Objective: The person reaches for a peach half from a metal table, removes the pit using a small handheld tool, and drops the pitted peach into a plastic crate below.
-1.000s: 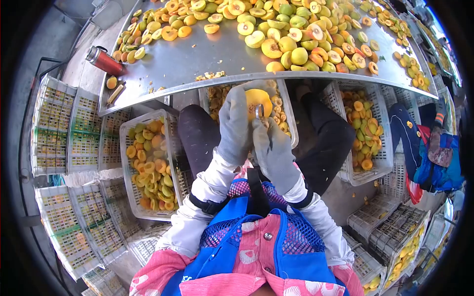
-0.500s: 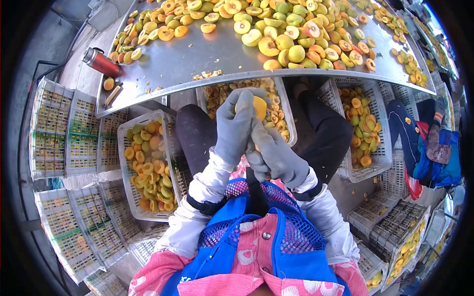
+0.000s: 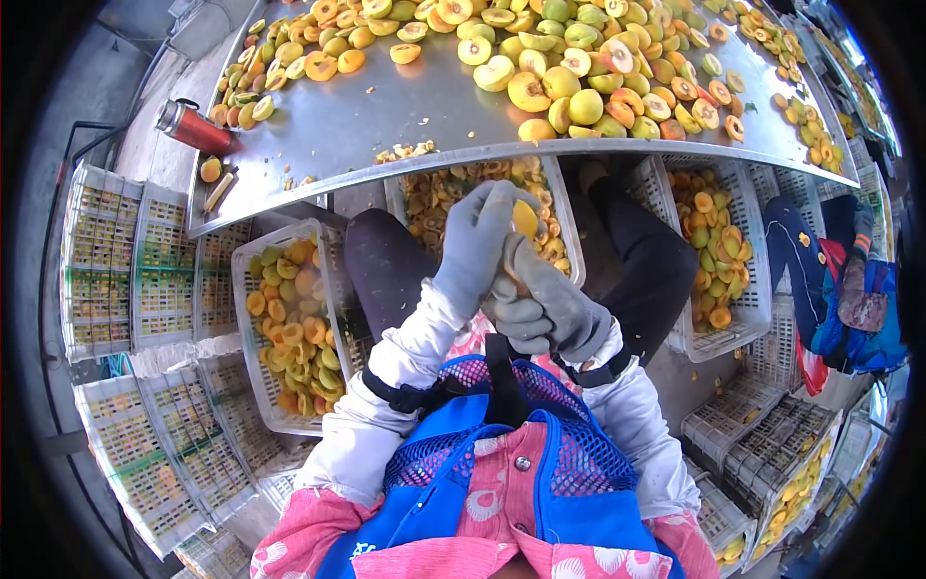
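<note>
In grey gloves, both my hands meet over the crate between my knees. My left hand point(image 3: 476, 241) is closed around a yellow peach piece point(image 3: 525, 220), whose orange-yellow side shows between the fingers. My right hand point(image 3: 548, 301) presses up against it, fingers curled in a fist with the thumb pointing toward the fruit. A sliver of something brownish shows inside that fist, but its kind is hidden. Below the hands, a white crate point(image 3: 576, 253) contains peach pieces and scraps.
A metal table point(image 3: 328, 116) ahead bears many halved peaches point(image 3: 588, 68), a red flask point(image 3: 198, 128) and a thin-handled tool point(image 3: 220, 191). Crates of peach halves stand left point(image 3: 282, 425) and right point(image 3: 759, 289). Stacked crates point(image 3: 145, 434) line the left; another person point(image 3: 849, 280) is at far right.
Both hands have shifted slightly right with the peach piece, and the right fist has turned so its curled fingers show more. Less of the fruit is visible now.
</note>
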Motion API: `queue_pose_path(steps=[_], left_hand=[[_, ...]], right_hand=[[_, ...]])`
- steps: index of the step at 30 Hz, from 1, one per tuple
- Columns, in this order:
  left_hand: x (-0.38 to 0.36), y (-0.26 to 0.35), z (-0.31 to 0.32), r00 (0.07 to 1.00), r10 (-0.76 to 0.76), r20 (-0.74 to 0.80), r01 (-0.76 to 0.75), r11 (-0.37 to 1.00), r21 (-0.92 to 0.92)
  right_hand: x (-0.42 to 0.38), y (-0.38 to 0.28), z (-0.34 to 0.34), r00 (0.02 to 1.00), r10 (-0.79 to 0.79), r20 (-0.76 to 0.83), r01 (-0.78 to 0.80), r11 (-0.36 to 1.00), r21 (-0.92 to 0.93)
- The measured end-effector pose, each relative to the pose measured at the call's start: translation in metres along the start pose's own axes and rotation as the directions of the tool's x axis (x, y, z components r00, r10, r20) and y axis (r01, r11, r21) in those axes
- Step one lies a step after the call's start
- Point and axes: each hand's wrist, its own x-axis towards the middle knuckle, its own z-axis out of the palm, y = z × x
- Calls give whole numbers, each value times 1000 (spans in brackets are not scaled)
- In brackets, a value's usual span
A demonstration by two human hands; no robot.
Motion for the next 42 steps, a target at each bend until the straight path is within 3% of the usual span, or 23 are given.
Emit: queue_pose_path(steps=[1,4,6,8,10,11,12,14,15,16,17,19,21,22,24,26,28,30,32,36,38,40,42], left_hand=[[1,-1,-1,990,-113,81,124,979,-159],[6,-8,-1,985,-141,99,152,981,-117],[12,-9,-4,958,-256,127,280,928,-246],[14,-12,-8,919,-356,169,394,845,-362],[15,-35,-16,883,-469,37,407,721,-561],[11,-61,-34,891,-393,-226,191,779,-598],[6,-45,-55,844,-273,-461,115,933,-342],[-21,-41,-127,803,-8,-596,-70,992,-107],[-33,-54,-192,737,337,-586,211,709,673],[-55,-41,-218,837,407,-366,293,232,927],[-74,-22,-224,836,253,-487,432,246,868],[-98,-13,-256,817,124,-564,560,69,826],[-136,-46,-344,743,323,-587,602,62,796],[-115,-20,-319,610,256,-750,778,-370,507],[-108,-33,-362,816,543,-200,499,-487,717],[-27,-15,-297,724,684,-87,278,-174,945],[64,-6,-199,784,597,-169,-71,358,931],[131,0,-120,910,415,15,-264,548,794],[197,-4,-71,816,446,367,-463,125,878],[304,-48,-72,856,257,448,-480,78,874],[321,-53,-88,853,164,495,-521,225,823],[283,-39,-70,867,224,445,-486,186,854],[250,-25,-65,956,164,242,-272,191,943]], right_hand=[[2,-1,-1,1000,1,0,-1,1000,3],[4,2,-12,1000,-17,-11,18,999,49],[14,4,-28,980,10,200,-57,971,233],[22,4,-29,967,-25,252,-29,978,207],[29,-3,-21,985,-100,143,84,990,114],[31,-3,-30,990,-71,124,50,985,165],[31,-4,-39,990,-75,122,55,985,160],[30,-4,-57,996,-39,-80,50,988,147],[33,-3,-65,993,-11,-116,31,986,166],[36,-3,-70,987,56,-152,-26,980,195],[37,-4,-61,977,46,-210,-21,993,117],[40,-8,-48,944,94,-317,-83,995,48],[40,-6,-50,940,87,-331,-75,996,48],[37,-6,-52,925,74,-373,-56,997,59],[49,29,-99,954,20,-299,61,964,259],[35,15,-70,888,-26,-459,35,999,10],[36,18,-78,876,-53,-480,-34,985,-171],[28,20,-73,837,-125,-532,11,977,-211],[17,17,-70,800,-193,-569,45,964,-264],[0,38,-88,766,-169,-621,56,979,-197],[-7,46,-93,737,-226,-637,131,972,-194],[2,56,-110,732,-233,-640,120,969,-216],[2,48,-101,739,-253,-625,114,961,-254]])
